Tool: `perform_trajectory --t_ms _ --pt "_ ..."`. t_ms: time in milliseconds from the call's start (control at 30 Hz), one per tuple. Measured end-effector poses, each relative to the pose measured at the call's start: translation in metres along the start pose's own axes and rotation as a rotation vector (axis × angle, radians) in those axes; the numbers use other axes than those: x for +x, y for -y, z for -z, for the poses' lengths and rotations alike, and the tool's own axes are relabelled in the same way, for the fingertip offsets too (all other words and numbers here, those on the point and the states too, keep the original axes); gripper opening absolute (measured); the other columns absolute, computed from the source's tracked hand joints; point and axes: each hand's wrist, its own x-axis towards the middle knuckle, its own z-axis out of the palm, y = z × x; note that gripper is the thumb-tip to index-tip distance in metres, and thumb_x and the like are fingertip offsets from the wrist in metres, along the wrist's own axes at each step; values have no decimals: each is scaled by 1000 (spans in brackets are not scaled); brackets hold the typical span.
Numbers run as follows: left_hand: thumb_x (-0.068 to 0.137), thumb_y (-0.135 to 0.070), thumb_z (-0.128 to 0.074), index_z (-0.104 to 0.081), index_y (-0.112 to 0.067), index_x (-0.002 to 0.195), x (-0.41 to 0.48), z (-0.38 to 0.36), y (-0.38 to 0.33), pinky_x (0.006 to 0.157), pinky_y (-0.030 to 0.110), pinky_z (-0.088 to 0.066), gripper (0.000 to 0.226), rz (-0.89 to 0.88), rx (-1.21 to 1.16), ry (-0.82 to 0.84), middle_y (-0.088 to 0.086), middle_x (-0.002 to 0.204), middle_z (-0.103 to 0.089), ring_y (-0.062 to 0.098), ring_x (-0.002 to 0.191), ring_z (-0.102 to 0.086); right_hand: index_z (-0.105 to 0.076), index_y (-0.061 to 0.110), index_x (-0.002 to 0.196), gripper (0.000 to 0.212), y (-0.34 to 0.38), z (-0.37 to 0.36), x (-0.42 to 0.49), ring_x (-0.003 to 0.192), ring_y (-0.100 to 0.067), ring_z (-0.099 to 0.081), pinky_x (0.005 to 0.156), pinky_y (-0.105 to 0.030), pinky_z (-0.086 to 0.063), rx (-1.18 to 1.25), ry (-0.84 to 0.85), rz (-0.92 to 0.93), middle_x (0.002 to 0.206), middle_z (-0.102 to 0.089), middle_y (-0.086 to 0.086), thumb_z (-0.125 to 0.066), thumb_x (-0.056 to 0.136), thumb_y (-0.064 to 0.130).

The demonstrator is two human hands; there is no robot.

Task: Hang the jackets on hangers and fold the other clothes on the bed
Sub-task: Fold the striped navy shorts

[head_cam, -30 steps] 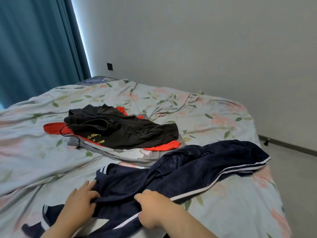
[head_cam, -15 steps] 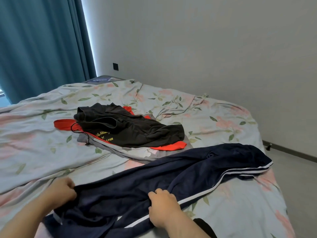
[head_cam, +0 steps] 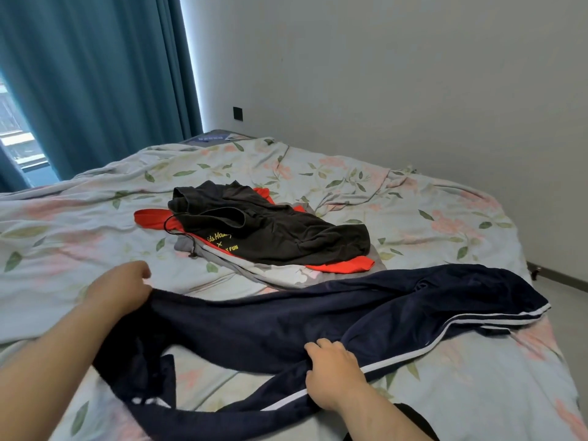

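Right hand (head_cam: 334, 374) nearest, low right of centre, fingers curled down and clamped on a fold of the navy garment (head_cam: 286, 319). White side stripe (head_cam: 410, 353) runs off right from just beside those fingers. Dark sleeve edge (head_cam: 410, 415) shows under the right forearm.

Left hand (head_cam: 122, 289) farther out and to the left, fingers curled, gripping a bunched end of the same garment. Cloth comes out at the right side of that fist. Fingertips are hidden under the hand, so the exact pinch is unclear.

Navy garment is stretched between the two hands across the near part of the bed (head_cam: 461, 399), one end trailing down below the left forearm, the other end lying flat well right of the right fingers, near the bed's edge. Jacket or trousers: can't tell.

Beyond the fingers, mid-bed, apart from both hands: pile with black garment (head_cam: 280, 237) on top, yellow print on it, red garment (head_cam: 149, 218) poking out under it, grey garment (head_cam: 222, 259) lowest. Black cord (head_cam: 171, 227) loops at the pile's left side.

Far: teal curtain (head_cam: 95, 74) left, window strip (head_cam: 16, 135) at its edge, pale wall (head_cam: 413, 74) with dark socket (head_cam: 238, 113), floor (head_cam: 569, 300) at right.
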Motion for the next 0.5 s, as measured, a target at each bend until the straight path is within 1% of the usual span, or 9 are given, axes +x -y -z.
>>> perform_trajectory --t_ms 33,100,167,233,267,300,400,467,500 --pt "86 -27 -63 -62 -24 115 -2 -6 -3 88 36 -45 30 -28 107 -85 6 122 -62 28 109 -58 -43 25 136 44 0 -1 1 126 -28 -39 107 -41 -33 -3 3 -2 138 -44 0 -42 92 25" --pt "85 -39 -55 -64 -26 112 -19 -28 -10 85 37 -47 31 -136 124 -199 2 116 -64 27 105 -60 -41 26 139 46 -1 -4 3 127 -27 -38 107 -41 -33 -8 6 -1 140 -43 1 -42 93 30" --pt "82 -54 -42 -67 -25 106 -47 -62 -13 88 40 -48 45 -265 97 -161 1 112 -67 26 105 -62 -34 28 146 53 -1 -8 5 133 -28 -33 110 -43 -30 -19 18 -4 150 -36 0 -41 95 37" --pt "84 -64 -34 -54 -29 135 -66 -97 -1 110 45 -31 65 -239 201 -3 3 147 -48 23 136 -43 -25 29 152 60 2 -10 7 141 -29 -26 116 -46 -24 -39 37 -7 160 -24 0 -40 96 43" --pt "82 -69 -30 -41 -30 146 -73 -108 11 115 46 -21 76 -179 246 39 5 158 -33 25 145 -28 -23 30 153 61 3 -12 8 143 -30 -23 117 -47 -21 -47 44 -10 162 -19 0 -39 96 44" --pt "77 -72 -28 -38 -26 149 -77 -114 22 114 50 -19 86 -129 230 18 10 159 -28 30 147 -24 -23 30 153 61 3 -13 8 143 -30 -21 118 -48 -20 -54 47 -11 163 -17 0 -39 96 45" --pt "57 -73 -39 -53 -1 133 -87 -121 62 93 61 -39 106 39 3 -65 30 131 -51 49 118 -49 -25 30 152 61 0 -16 8 142 -31 -23 117 -48 -21 -61 35 -7 163 -18 -2 -41 94 44" --pt "50 -75 -51 -55 1 120 -97 -125 83 82 56 -49 103 269 -165 32 27 107 -58 46 94 -58 -25 30 152 61 -2 -15 8 142 -31 -23 117 -48 -21 -71 33 -7 163 -18 -1 -41 94 43" --pt "51 -73 -59 -60 0 109 -103 -123 87 79 53 -51 93 364 -251 101 23 93 -61 42 84 -60 -24 31 152 61 -3 -14 9 143 -31 -22 118 -48 -20 -77 32 -10 163 -17 -1 -41 95 44"
